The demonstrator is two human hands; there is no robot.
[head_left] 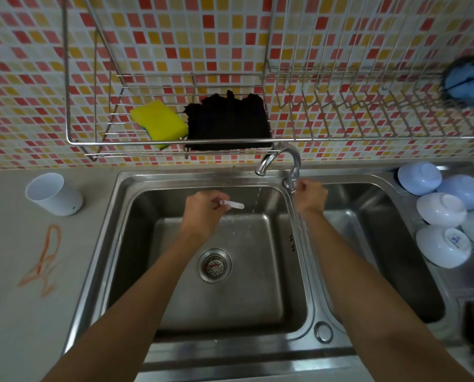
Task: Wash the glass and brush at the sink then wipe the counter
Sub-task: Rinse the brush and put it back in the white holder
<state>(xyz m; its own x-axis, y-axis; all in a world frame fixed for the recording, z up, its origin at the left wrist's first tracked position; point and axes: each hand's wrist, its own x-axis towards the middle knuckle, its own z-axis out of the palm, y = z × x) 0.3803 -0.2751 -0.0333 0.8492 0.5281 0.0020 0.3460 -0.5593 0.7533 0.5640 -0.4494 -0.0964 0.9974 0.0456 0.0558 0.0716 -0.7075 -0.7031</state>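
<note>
My left hand (202, 213) holds a small white brush (231, 204) over the left sink basin (175, 299), its white end pointing right toward a thin stream of water (258, 199) falling from the faucet spout (264, 162). My right hand (310, 197) grips the faucet handle (292, 180) at the divider between the two basins. A white cup, the glass (54, 194), stands on the counter (18, 312) left of the sink, tilted slightly. On the wall rack above lie a yellow sponge (158, 124) and a black cloth (229, 119).
Several white and pale blue bowls (442, 216) are stacked upside down on the drainboard at right. Orange rubber bands (44, 257) lie on the left counter. A blue scrubber (467, 81) hangs at the rack's right end. A drain strainer (214, 265) sits in the left basin.
</note>
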